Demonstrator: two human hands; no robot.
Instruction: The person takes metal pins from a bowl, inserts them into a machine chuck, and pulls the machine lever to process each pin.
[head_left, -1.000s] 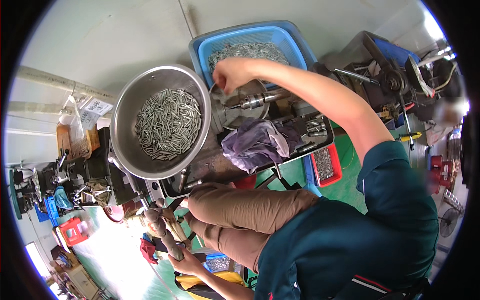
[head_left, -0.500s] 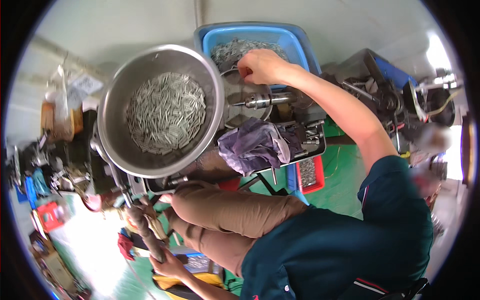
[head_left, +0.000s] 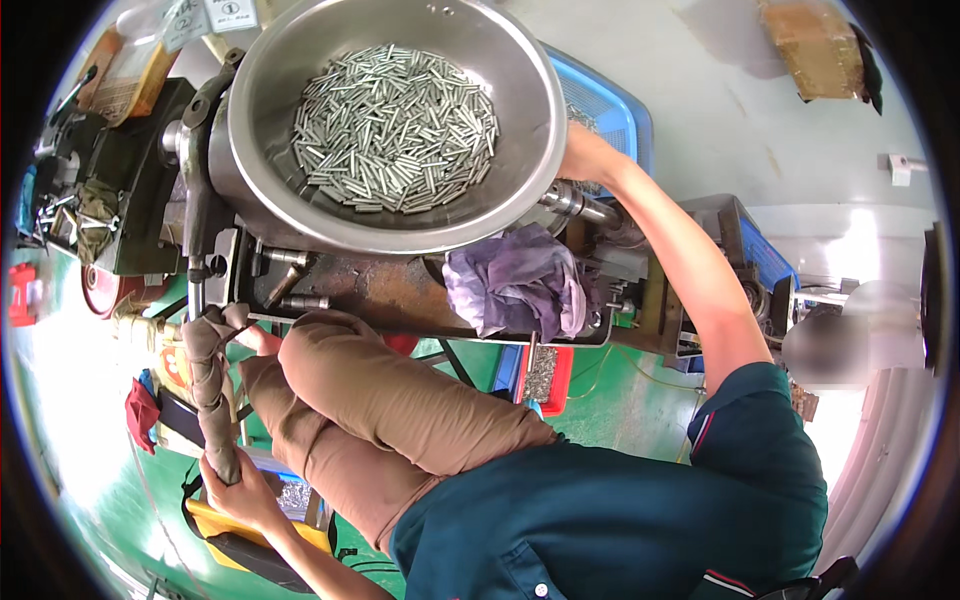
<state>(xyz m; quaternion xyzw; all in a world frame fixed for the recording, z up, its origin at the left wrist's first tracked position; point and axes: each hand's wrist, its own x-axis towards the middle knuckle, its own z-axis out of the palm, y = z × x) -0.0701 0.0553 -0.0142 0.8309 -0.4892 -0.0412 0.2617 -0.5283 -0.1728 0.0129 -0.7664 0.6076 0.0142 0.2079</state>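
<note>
My left hand [head_left: 240,492] is wrapped round the lower end of a long lever handle [head_left: 208,390] bound in grey-brown cloth. Behind the right rim of a large steel bowl [head_left: 250,190] is my right hand [head_left: 588,153], its fingers hidden by the bowl, so whether they hold anything does not show. Many short metal pins [head_left: 395,130] lie loose in the bowl. A drill chuck [head_left: 570,200] sits just below my right wrist, its tip also covered by the bowl. Beyond that hand stands a blue plastic basket [head_left: 632,120], partly hidden.
A crumpled purple rag [head_left: 515,280] lies on the front of the oily machine bed [head_left: 400,290]. Under it on the green floor stands a red bin [head_left: 562,380] with small metal parts. A yellow and black container [head_left: 225,530] is below my left forearm.
My view has shifted, so the bowl appears higher and larger. My right hand has moved from beside the blue basket to behind the bowl's rim. My left hand stays on the lever handle.
</note>
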